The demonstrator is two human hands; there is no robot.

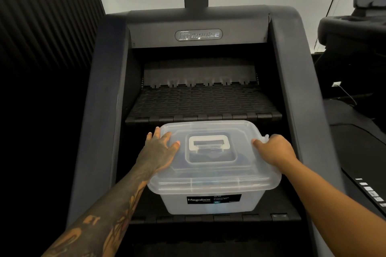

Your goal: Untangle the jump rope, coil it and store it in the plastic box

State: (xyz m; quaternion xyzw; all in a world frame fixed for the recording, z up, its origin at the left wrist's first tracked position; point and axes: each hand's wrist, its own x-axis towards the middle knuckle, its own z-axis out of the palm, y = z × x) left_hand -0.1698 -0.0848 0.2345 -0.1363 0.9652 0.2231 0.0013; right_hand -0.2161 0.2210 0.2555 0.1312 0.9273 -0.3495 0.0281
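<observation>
My left hand (159,148) lies flat with fingers spread on the clear plastic lid (211,152). My right hand (271,148) is curled over the lid's right edge, thumb on top. The translucent plastic storage box (211,202) sits on a black ribbed step of the stair machine (204,102). I can't make out the jump rope; there's only a bluish blur inside. Looks like the closing step. Next I'd press until the lid snaps.
</observation>
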